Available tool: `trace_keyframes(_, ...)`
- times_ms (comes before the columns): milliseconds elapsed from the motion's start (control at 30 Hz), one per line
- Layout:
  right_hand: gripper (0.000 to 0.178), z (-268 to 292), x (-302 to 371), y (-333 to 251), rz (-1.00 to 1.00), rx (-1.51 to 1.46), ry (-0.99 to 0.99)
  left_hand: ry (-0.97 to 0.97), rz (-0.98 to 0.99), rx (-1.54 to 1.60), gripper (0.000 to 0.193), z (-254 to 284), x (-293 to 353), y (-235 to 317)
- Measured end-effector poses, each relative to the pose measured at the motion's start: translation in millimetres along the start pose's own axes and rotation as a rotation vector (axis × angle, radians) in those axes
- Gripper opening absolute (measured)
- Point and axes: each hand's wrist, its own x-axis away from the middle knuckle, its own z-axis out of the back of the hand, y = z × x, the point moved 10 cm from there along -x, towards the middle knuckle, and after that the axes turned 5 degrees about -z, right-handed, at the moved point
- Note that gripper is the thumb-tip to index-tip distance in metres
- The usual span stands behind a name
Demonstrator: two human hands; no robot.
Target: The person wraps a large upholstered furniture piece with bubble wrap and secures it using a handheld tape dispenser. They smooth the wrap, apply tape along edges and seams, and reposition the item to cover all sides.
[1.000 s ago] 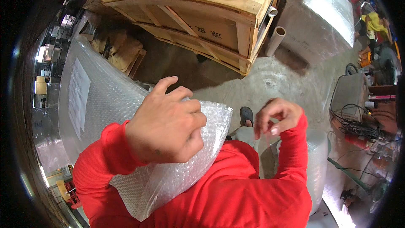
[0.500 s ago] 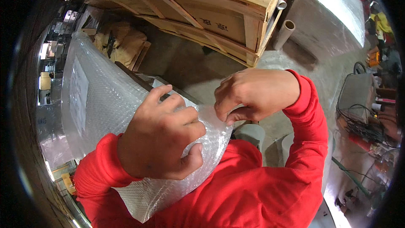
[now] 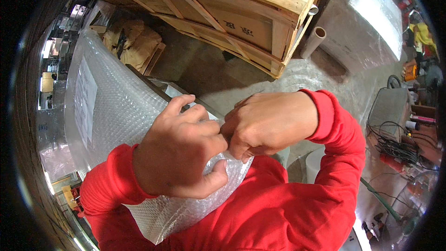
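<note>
A big sheet of clear bubble wrap (image 3: 114,97) covers a large flat-sided item and folds over at its near end, against my red-sleeved body. My left hand (image 3: 181,151) lies on the near end, its bent fingers gripping the bubble wrap and its thumb set apart from them. Right beside it, my right hand (image 3: 267,123) is closed, with fingertips and thumb pinching the wrap's edge. The two hands nearly touch, and the fold between them is partly hidden. A white paper sheet (image 3: 85,103) shows on the wrapped side at left.
A wooden crate (image 3: 223,23) stands ahead, with a cardboard tube (image 3: 313,42) upright by its right corner. Behind the tube is a film-wrapped block (image 3: 367,23). Black cables (image 3: 395,148) lie at right. Brown paper-like material (image 3: 125,42) sits at far left.
My right hand has moved left and slightly down, up against my left hand, drawing the wrap's edge with it. My left hand has stayed nearly in place.
</note>
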Motion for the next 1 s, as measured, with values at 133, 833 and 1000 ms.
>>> trace_keyframes(133, 0.01, 3.2, -3.9, 1.9, 0.021, 0.003, 0.116, -0.049, 0.085, 0.067, 0.028, -4.4, 4.2, -8.5)
trace_keyframes(833, 0.062, 28.0, 10.4, 11.3, -0.18, 0.355, 0.437, -0.134, -0.279, -0.426, 0.051, -35.9, 31.8, 73.8)
trace_keyframes(1000, 0.079, 50.5, 82.8, 92.2, -0.33, -0.235, 0.807, -0.166, -0.295, -0.484, 0.047, -42.0, 35.6, 71.3)
